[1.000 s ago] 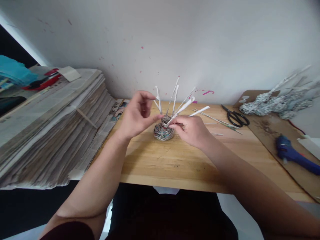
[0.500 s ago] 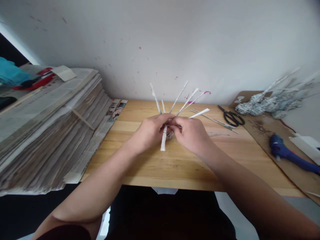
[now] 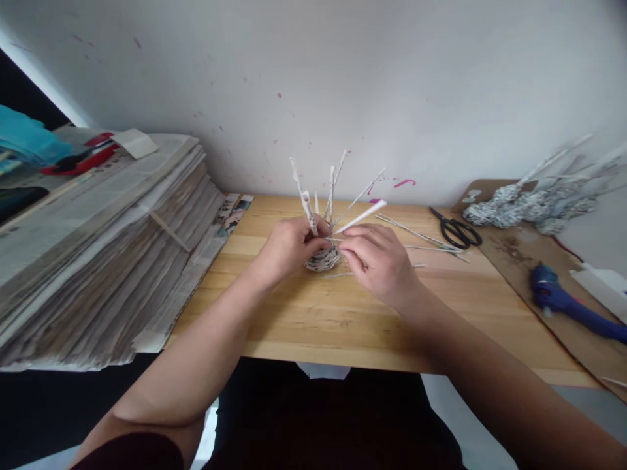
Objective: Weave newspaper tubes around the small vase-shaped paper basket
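Note:
A small round basket [image 3: 323, 260] woven from rolled newspaper sits on the wooden table, its side partly covered by my hands. Several paper sticks [image 3: 362, 217] rise and fan out from its rim. My left hand [image 3: 291, 245] is closed on the basket's left rim, with the thumb at the front and one upright stick beside the fingers. My right hand [image 3: 379, 258] pinches a thin paper strand [image 3: 336, 240] at the basket's right side; the strand runs across toward my left thumb.
A tall stack of newspapers [image 3: 161, 222] fills the left, with a red-handled tool [image 3: 93, 155] on top. At right lie black scissors [image 3: 459, 232], loose paper sticks [image 3: 416, 230], a blue glue gun [image 3: 568, 303] on cardboard, and woven paper pieces [image 3: 514, 205]. A wall stands behind.
My hands have moved apart, exposing the woven basket beneath them. The basket has turned, so the stick that pointed toward me now stands upright by my left hand.

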`<state>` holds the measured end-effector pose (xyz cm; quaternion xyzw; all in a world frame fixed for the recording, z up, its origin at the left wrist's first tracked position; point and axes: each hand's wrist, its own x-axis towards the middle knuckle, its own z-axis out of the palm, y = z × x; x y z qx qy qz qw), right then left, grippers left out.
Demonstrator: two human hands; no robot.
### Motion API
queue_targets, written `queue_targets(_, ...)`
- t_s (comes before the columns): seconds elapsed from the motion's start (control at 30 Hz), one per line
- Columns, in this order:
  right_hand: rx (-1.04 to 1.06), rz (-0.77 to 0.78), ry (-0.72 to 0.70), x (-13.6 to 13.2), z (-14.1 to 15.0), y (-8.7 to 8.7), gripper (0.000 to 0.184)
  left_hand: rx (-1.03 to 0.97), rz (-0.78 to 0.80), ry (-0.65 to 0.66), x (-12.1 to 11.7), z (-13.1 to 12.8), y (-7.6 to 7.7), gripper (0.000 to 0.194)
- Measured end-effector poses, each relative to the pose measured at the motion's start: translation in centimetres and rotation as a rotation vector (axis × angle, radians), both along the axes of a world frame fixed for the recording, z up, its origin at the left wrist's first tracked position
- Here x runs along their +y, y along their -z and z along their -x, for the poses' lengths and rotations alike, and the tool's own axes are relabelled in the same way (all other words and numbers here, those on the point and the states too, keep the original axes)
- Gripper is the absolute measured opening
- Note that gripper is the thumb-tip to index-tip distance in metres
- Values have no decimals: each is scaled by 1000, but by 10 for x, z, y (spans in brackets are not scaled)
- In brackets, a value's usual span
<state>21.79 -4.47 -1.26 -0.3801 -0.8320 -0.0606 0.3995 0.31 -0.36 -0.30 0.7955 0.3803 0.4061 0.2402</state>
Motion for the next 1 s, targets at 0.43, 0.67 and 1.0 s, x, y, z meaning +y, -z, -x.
queue_targets(0.43, 116, 51, 67, 9, 15, -10, 12, 29, -77, -1, 1, -1, 0, 5)
queue_targets(0.67, 5, 227, 2, 2, 12, -12, 11, 121, -180, 23, 2, 3, -1, 9)
queue_targets(1.0, 241, 199, 488, 8, -133, -19, 14, -69, -30, -42, 13, 2, 4, 15)
